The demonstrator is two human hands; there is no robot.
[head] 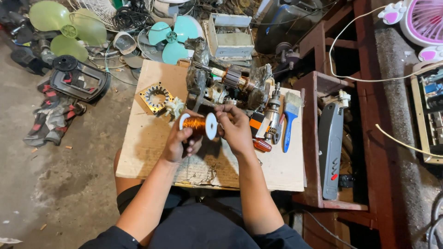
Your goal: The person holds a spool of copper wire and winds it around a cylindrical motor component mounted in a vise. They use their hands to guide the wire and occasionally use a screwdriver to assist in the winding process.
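A white plastic spool wound with copper wire [199, 125] is held over a worn wooden board [152, 147] that serves as a small worktop. My left hand [179, 142] grips the spool from below and the left. My right hand [236, 128] pinches at the spool's right flange, fingers curled against it. Just behind the hands lie a motor rotor with copper commutator [233, 78], a dark motor housing [197, 69] and a gold-coloured stator ring [156, 97].
A blue-handled brush [290, 117], a drill chuck [273, 108] and an orange-handled tool [261, 144] lie right of my hands. A grey device [330, 150] rests in a red wooden rack [310, 138]. Green fan blades [69, 30], a teal fan blade [173, 37] and a pink fan [422, 20] surround the board.
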